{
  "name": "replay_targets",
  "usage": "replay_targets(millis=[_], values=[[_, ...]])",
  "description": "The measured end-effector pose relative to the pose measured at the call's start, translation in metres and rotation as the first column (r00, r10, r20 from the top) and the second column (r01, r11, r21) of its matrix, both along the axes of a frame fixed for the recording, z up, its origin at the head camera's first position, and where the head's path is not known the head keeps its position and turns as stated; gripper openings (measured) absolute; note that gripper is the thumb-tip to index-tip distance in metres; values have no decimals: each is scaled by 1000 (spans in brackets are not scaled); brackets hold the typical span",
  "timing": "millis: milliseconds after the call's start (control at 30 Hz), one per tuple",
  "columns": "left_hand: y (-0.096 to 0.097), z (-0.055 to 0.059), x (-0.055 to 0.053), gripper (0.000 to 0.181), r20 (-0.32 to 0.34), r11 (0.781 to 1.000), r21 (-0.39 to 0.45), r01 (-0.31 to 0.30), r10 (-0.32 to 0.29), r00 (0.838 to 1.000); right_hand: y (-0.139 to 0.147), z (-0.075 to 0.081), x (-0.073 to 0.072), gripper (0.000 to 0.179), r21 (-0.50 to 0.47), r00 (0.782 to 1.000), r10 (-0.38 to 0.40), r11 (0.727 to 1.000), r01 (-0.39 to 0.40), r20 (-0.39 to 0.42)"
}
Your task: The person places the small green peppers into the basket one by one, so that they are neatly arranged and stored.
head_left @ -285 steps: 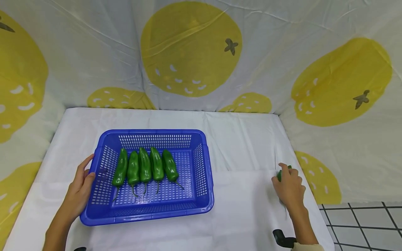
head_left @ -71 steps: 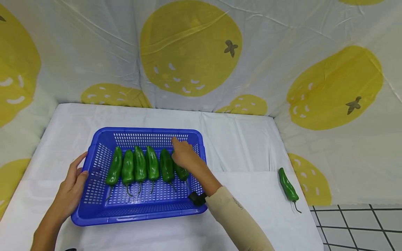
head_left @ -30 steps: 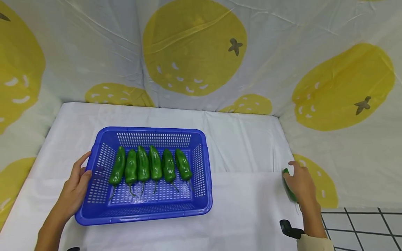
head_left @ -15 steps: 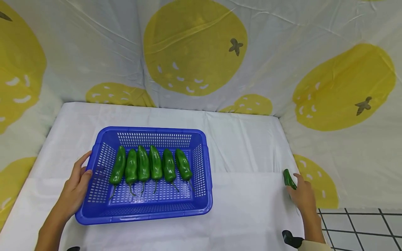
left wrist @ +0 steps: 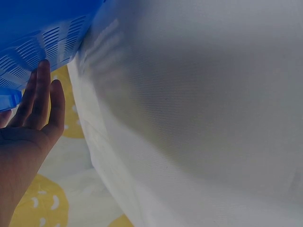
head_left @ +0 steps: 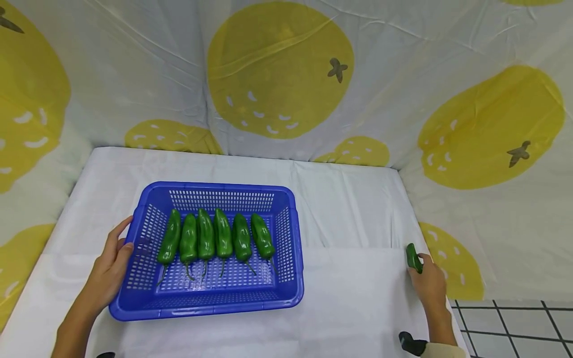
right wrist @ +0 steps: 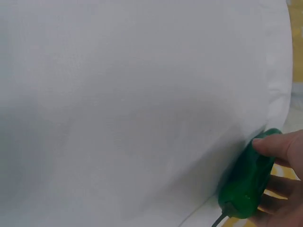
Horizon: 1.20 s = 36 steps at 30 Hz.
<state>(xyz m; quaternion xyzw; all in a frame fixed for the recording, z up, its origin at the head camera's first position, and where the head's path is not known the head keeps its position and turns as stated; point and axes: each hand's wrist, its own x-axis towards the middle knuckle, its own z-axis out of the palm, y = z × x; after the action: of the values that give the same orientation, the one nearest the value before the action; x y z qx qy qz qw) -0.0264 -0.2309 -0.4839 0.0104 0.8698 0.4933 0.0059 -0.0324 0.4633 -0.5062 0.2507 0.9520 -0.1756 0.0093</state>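
Note:
In the head view, a blue plastic basket point(head_left: 210, 311) with slotted walls sits on the white cloth. Several green peppers point(head_left: 222, 236) lie side by side inside, stems toward the near wall. My left hand point(head_left: 105, 273) holds the basket by its left rim; in the left wrist view its fingers point(left wrist: 42, 94) reach up along the outer wall. At the table's right edge, my right hand point(head_left: 429, 286) grips another green pepper point(head_left: 413, 256). In the right wrist view the thumb lies across this pepper point(right wrist: 246, 179), the other fingers behind it, with its stem pointing down.
White cloth point(head_left: 349, 278) covers the table between the basket and my right hand. A curtain point(head_left: 380, 74) printed with yellow fruit hangs behind and at both sides. White floor tiles point(head_left: 515, 323) show beyond the right edge.
The basket has gained a pepper at the right end of its row, put in by my right hand. That hand then returned right and took hold of the pepper lying there. The left stayed.

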Motion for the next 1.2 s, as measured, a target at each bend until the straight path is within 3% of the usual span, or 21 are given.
replay_targets(millis=[433, 733, 867, 1200], values=[[0, 0, 0, 60, -1, 1000, -1, -5, 5, 1000, -9, 3, -1, 55, -30, 997, -48, 998, 46, -57], [0, -1, 1, 60, 8, 1000, -4, -8, 9, 1000, -21, 10, -3, 54, 0, 992, 8, 1000, -8, -123], [1, 0, 1, 60, 1, 1000, -3, -6, 6, 1000, -29, 14, -9, 54, 8, 994, 24, 1000, -23, -108], [1, 1, 1, 60, -5, 1000, 0, -6, 6, 1000, -53, 37, -23, 55, 50, 986, 100, 994, -94, -133]])
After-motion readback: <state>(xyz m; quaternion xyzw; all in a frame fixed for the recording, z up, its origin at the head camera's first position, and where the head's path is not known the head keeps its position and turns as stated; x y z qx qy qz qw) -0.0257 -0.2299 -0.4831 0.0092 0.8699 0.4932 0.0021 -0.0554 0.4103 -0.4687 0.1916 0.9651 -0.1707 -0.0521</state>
